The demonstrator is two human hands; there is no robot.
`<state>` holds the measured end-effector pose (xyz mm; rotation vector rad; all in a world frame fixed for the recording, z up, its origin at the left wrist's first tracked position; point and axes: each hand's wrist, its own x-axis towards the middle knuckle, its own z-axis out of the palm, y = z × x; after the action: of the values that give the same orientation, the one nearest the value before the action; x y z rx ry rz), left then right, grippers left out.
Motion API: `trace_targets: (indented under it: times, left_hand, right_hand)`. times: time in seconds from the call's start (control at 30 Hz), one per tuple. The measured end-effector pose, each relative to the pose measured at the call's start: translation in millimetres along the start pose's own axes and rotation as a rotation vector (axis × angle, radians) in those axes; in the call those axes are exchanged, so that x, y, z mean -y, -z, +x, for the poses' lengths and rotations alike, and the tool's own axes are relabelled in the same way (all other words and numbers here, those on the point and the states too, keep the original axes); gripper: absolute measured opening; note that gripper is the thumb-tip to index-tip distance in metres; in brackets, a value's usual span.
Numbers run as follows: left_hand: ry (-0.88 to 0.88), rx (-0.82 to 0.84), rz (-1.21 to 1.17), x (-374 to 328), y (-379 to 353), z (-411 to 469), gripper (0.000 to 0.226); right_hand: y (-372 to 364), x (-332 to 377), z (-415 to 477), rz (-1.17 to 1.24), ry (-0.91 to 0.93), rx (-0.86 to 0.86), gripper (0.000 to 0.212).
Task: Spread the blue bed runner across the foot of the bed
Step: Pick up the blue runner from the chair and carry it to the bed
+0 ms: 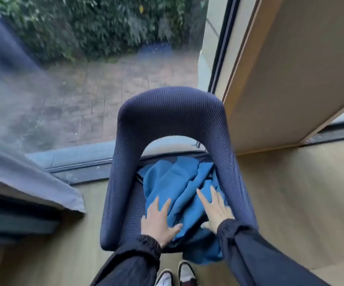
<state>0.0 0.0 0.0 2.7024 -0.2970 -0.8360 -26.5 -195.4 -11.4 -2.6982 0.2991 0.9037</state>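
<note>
Down on the seat of a dark navy armchair (173, 120) lies the blue bed runner (179, 182), crumpled into loose folds, with one end spilling over the chair's front edge and hanging toward the floor. Both hands rest flat on the cloth with fingers spread wide, gripping nothing: the left hand (158, 221) presses on the runner's near left part, its thumb reaching toward a fold, and the right hand (215, 209) lies on the runner's right side, close to the chair's right arm. Dark sleeves cover both forearms to the wrists. Behind the chair's curved, open backrest stands a large window (96, 75) giving onto paving and a hedge. Left of the chair hangs a grey curtain (33, 178); below its front edge, two shoes (177, 274) stand on the wooden floor (290, 203)
</note>
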Motion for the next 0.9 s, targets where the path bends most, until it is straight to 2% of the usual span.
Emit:
trace_targets:
  times: [0.2, 0.37, 0.53, 0.67, 0.73, 0.9]
  left_hand:
    - [-0.026, 0.078, 0.157, 13, -33, 66, 0.121]
    - [-0.047, 0.147, 0.207, 13, -74, 96, 0.134]
    - [-0.025, 0.087, 0.247, 5, -103, 109, 0.115]
    - [-0.021, -0.048, 0.262, 1, -102, 118, 0.093]
    - [-0.050, -0.060, 0.248, 4, -93, 120, 0.084]
    - [-0.142, -0.112, 0.221, 7, -62, 111, 0.065]
  right_hand:
    - [-16, 2, 68, -0.362, 0.122, -0.155, 0.121]
    - [-36, -8, 103, -0.436, 0.174, -0.166, 0.104]
    - [-58, -24, 118, -0.331, 0.183, -0.153, 0.090]
    - [-58, -15, 128, -0.223, 0.158, -0.269, 0.054]
    - [-58, -9, 126, -0.134, 0.145, -0.299, 0.041]
    - [-49, -3, 106, 0.011, 0.174, -0.402, 0.031]
